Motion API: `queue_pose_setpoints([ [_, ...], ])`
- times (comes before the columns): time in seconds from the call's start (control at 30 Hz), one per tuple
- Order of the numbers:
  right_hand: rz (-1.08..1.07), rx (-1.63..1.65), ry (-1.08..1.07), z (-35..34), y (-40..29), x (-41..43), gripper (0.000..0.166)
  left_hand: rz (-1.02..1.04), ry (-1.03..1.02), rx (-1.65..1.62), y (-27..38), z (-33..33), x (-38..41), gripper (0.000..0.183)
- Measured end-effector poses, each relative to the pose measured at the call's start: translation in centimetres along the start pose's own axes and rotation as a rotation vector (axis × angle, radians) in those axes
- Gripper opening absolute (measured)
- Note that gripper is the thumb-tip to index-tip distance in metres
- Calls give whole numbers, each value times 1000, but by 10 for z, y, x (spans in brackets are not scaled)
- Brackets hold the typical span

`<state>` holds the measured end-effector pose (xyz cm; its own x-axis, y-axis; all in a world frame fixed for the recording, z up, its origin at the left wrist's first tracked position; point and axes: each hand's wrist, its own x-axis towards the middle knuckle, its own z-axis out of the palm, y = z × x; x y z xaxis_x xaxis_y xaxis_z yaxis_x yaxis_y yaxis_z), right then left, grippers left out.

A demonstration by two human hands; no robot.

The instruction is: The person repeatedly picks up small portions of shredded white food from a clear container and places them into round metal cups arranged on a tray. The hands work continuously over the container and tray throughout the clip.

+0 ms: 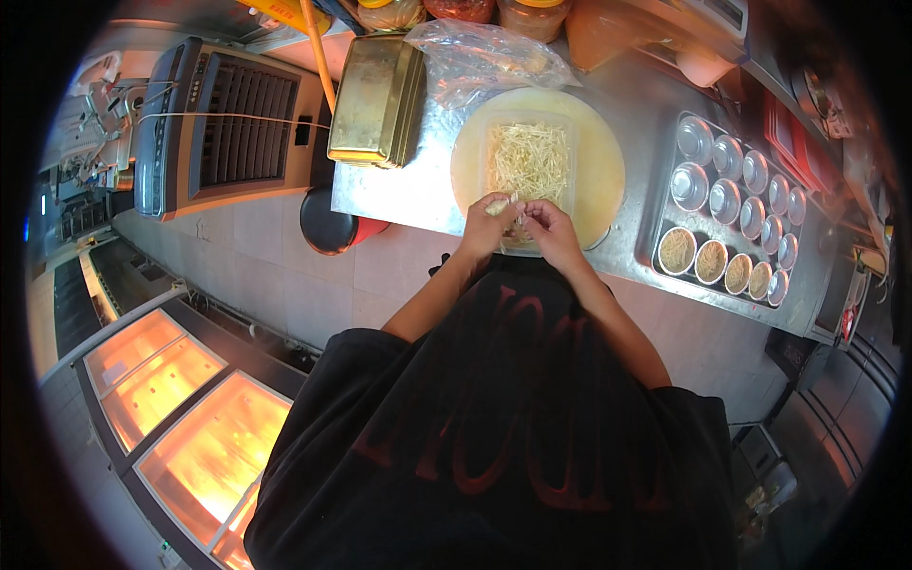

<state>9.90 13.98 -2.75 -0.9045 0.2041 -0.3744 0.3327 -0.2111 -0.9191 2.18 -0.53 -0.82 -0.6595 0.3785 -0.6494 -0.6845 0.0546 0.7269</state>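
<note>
Before me a clear plastic tub [572,164] holds a heap of thin pale strands [529,153], either bean sprouts or enoki mushrooms. It rests on a round cream cutting board [605,153]. Over the tub's near end, my left hand [486,231] grips a small bunch of the strands [497,206]. My right hand [554,229] meets it, thumb and fingertips pinched on strands between the two hands. To the right, a metal tray [647,246] carries rows of foil cups [725,201]. Several cups in the nearest row [677,249] contain similar strands; the cups behind show only foil.
A clear plastic bag [491,60] lies behind the board on the steel table [399,196]. Stacked metal pans [370,100] stand at the left, near an air cooler [239,121]. Below the table's left edge is a black-topped stool [328,221]. Jars [459,8] line the back.
</note>
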Motion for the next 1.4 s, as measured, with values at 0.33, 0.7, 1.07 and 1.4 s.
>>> queue_pose_setpoints([
  [0.33,69,24,114,-4,-3,1,12,13,-25,-20,3,1,-5,13],
  [0.7,114,-55,123,-10,-3,4,21,-14,-55,-152,0,0,-2,17],
  [1.07,-20,-268,-7,0,-25,-5,22,21,-41,-134,3,4,-4,19],
  [1.4,-97,-205,94,0,-8,-2,15,41,-59,-69,0,3,-2,13],
])
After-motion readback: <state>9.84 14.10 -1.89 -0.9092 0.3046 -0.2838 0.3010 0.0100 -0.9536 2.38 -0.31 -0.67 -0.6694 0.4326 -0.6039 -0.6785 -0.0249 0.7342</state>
